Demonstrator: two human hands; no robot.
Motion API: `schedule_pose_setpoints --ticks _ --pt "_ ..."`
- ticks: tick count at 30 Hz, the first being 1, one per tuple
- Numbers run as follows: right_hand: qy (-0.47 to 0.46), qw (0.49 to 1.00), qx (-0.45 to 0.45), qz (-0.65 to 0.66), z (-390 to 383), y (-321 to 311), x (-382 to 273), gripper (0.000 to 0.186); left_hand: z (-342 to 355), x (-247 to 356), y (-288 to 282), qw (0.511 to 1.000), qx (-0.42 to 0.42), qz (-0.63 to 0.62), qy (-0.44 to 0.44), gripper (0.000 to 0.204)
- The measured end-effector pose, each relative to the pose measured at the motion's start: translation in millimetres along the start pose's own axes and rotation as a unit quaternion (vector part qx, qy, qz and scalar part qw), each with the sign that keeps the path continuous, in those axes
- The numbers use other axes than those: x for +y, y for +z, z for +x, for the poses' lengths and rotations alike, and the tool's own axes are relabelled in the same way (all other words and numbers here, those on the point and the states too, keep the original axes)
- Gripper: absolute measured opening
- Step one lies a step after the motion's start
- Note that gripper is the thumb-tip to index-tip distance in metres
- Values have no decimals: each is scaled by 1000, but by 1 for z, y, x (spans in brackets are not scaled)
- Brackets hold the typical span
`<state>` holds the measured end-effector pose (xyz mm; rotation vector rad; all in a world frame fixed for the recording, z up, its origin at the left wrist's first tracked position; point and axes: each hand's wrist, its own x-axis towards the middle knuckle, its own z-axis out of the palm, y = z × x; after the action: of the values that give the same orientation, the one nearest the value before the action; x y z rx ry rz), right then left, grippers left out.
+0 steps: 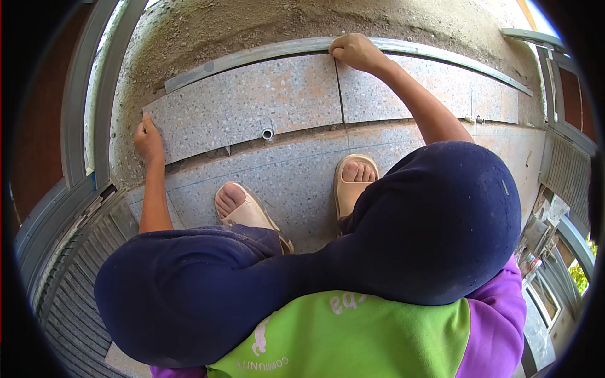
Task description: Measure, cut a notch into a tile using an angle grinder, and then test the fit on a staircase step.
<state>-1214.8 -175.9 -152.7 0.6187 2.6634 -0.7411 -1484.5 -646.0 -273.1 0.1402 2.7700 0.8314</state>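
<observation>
A grey speckled tile (246,104) lies before my feet, along the wall side. My left hand (149,141) is closed on its left end, with the fingertips at the upper corner. At the tile's far right corner, beside the narrow dark joint, the fingers of my right hand (357,51) are curled down; what they grip, if anything, is hidden under them. A second speckled tile (406,88) continues to the right of that joint. Along the far edges of both tiles runs a long grey metal bar (265,52), which passes behind my right hand.
A short pipe end (268,133) sticks out at the near edge of the left tile. Rough sandy ground (252,25) lies beyond the bar. My sandalled feet (249,211) rest on a tiled step (296,189). Metal frames (75,113) stand at both sides.
</observation>
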Motion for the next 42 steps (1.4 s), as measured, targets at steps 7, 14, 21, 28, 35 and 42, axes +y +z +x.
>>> schedule_pose_setpoints --ticks 7,14,21,28,35,42 --pt "83 996 14 43 -7 -24 -7 28 0 -2 -1 1000 10 1 5 60" --pt "22 999 7 47 -7 -5 -1 28 2 -7 0 1000 14 15 10 61" --pt "-28 999 -14 -4 1 1 9 29 4 -6 -2 1000 -2 20 -9 61" --pt "16 997 -27 66 1 -3 5 22 9 -18 0 999 28 39 25 60" --pt "-30 998 15 49 -2 -6 17 24 8 -11 8 998 54 22 39 59" --pt "28 999 -33 7 1 3 15 30 3 -3 -4 999 7 -27 -24 59"
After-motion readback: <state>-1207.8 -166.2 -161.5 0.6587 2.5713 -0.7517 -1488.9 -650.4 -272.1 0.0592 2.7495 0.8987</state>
